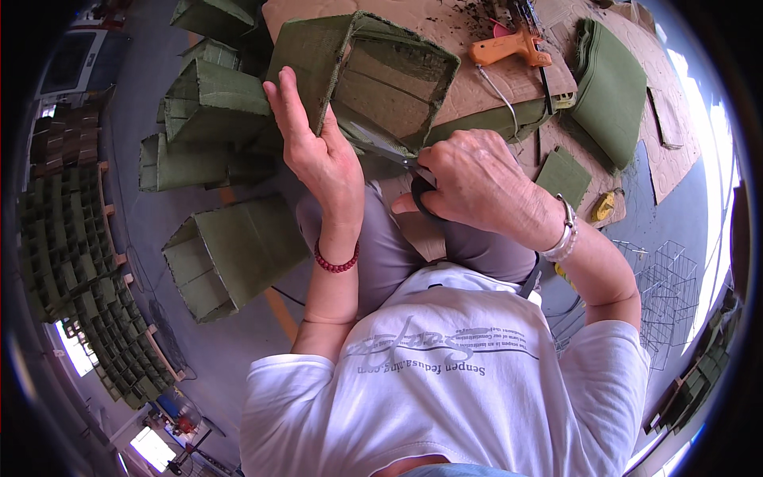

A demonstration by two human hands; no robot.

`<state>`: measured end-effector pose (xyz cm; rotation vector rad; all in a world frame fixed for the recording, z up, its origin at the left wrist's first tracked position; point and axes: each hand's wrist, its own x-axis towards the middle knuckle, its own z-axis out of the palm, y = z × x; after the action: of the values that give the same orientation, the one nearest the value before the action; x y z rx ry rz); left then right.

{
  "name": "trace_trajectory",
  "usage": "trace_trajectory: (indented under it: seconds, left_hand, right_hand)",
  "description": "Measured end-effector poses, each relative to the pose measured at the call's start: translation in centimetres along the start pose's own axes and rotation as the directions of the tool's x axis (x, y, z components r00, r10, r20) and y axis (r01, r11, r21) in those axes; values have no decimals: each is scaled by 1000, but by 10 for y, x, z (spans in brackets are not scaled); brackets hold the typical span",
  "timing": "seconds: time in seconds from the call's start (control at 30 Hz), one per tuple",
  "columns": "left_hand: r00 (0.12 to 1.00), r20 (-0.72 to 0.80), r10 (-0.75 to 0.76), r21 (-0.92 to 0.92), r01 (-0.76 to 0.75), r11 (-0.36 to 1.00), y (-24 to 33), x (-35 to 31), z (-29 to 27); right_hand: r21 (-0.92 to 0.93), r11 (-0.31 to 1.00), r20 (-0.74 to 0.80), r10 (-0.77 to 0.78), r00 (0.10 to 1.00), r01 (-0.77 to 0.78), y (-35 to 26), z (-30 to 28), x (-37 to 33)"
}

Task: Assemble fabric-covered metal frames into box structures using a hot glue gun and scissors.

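A green fabric box (308, 60), open toward me and stiff-walled, is tilted at the edge of the cardboard-covered table. My left hand (322, 163) rests against its left side, fingers stretched out and thumb near the box's front edge. My right hand (477, 179) is closed round the black handles of a pair of scissors (388, 151). Their blades lie along the box's lower front rim, pointing left. Whether the blades are cutting into the fabric I cannot tell.
An orange glue gun (510, 49) with a white cord lies on the table, near a stack of green fabric sheets (610, 91). A yellow tape measure (604, 207) sits at the right. Several more green boxes (218, 99) stand left, one (238, 250) lower down. Wire racks (668, 294) are on the right.
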<state>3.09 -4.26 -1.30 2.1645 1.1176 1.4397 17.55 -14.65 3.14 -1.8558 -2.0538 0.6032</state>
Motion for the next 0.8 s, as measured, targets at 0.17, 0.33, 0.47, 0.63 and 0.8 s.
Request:
trace_trajectory:
  seconds: [0.17, 0.33, 0.47, 0.63, 0.8]
  left_hand:
    - [1000, 3, -6, -5, 6, 1000, -2, 0, -2]
    - [1000, 7, 2, 9, -2, 1000, 1, 1, -1]
    - [1000, 0, -31, -25, 31, 999, -3, -1, -1]
    - [1000, -2, -28, -30, 28, 999, 1, 0, 1]
    - [1000, -1, -29, -45, 29, 999, 0, 1, 0]
  right_hand:
    - [-10, 1000, 34, 12, 999, -12, -4, -3, 5]
    - [-22, 999, -14, -38, 999, 38, -1, -3, 5]
    - [-74, 996, 22, -53, 998, 54, -2, -5, 8]
    - [-51, 996, -33, -73, 997, 71, 14, 0, 4]
    - [-66, 997, 41, -35, 999, 37, 15, -6, 1]
